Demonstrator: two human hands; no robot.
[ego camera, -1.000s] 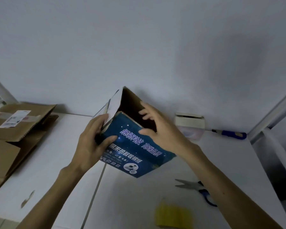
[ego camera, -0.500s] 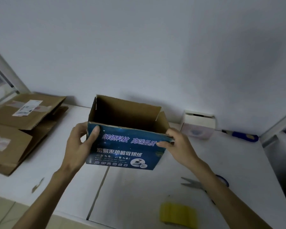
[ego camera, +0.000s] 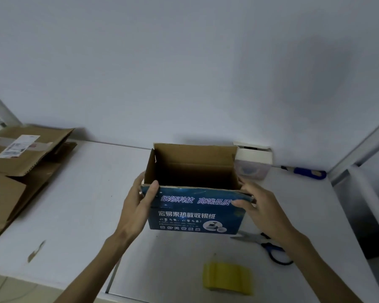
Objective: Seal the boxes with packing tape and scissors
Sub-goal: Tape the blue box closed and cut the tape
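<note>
Both hands grip open-topped blue printed box, upright.

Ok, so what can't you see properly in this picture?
Head view only.
Blue printed cardboard box: inside floor hidden by its front wall.
Blue-handled metal scissors: handles partly behind the right arm.
Yellow tape roll: blurred.
Flattened brown cardboard boxes: cut off by the left edge.

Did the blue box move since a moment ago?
Yes. The blue box has shifted right, toward the small white box behind it. Half a second ago a gap showed between them; now its back right corner overlaps the white box in view.
</note>
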